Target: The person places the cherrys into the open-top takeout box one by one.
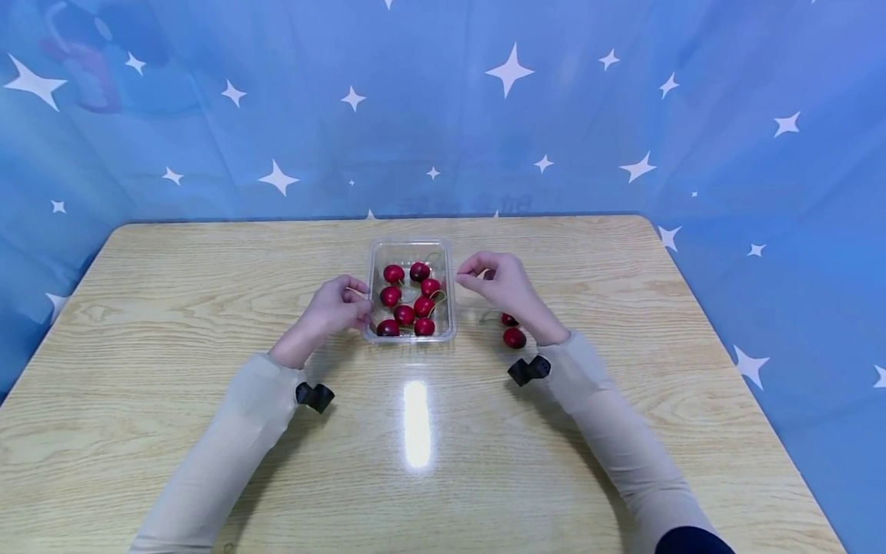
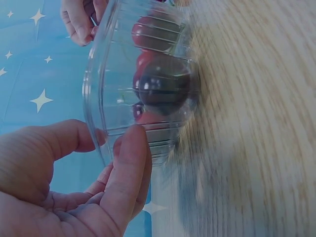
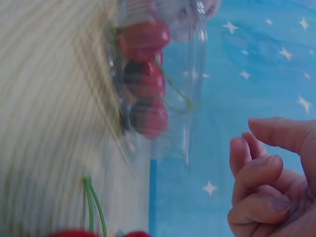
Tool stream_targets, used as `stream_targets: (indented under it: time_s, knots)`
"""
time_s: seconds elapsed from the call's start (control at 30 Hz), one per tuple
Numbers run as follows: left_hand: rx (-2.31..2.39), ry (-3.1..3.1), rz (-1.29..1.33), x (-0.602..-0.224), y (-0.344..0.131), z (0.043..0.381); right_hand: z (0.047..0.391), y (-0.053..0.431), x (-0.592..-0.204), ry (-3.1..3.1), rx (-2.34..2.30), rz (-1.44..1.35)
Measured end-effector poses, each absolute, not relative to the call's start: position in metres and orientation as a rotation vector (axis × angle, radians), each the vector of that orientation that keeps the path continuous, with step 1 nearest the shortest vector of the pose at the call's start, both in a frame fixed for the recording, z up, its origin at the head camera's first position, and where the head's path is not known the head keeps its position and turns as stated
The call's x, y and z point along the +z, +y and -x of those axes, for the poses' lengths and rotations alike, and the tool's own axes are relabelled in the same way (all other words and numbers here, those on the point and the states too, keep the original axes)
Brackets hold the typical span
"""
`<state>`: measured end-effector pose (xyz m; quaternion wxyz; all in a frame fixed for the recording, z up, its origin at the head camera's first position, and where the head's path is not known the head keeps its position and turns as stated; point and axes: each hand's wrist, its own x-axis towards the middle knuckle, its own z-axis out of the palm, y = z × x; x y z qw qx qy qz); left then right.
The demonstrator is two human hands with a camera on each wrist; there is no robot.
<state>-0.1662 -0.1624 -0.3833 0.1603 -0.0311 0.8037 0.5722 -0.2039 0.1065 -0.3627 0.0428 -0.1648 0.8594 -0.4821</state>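
Observation:
A clear plastic box (image 1: 453,308) with several red cherries (image 1: 404,314) inside sits towards the back of the table. At its left side, my left hand (image 1: 339,308) grips the rim between thumb and fingers; the left wrist view shows this pinch close up. Just off the box's right side hovers my right hand (image 1: 501,281). Its fingers are loosely bent and, in the right wrist view, no cherry shows between thumb (image 3: 276,132) and fingers. A dark red patch shows through a gap in that hand in the head view; I cannot tell what it is.
Below the right wrist, loose cherries (image 1: 514,337) lie on the wooden table (image 1: 208,308), one with green stems (image 3: 91,197) visible. A star-printed blue curtain (image 1: 443,115) hangs behind the table. Small black cameras (image 1: 529,371) sit on both wrists.

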Motion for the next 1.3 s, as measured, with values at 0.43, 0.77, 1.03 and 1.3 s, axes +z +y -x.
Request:
stream_targets:
  time_s: [0.43, 0.77, 1.03, 1.3]
  knots:
    - [1.614, 2.296, 0.095, -0.382, -0.162, 0.168, 0.208, 0.138, -0.36, 2.616, -1.529, 0.386]
    - [1.611, 2.297, 0.095, -0.381, -0.162, 0.168, 0.209, 0.16, -0.369, 2.68, -1.446, 0.293]
    - [1.597, 2.299, 0.107, -0.38, -0.162, 0.167, 0.206, 0.17, -0.38, 2.68, -1.409, 0.283]
    - [1.595, 2.301, 0.112, -0.38, -0.162, 0.167, 0.203, 0.174, -0.385, 2.707, -1.354, 0.307]
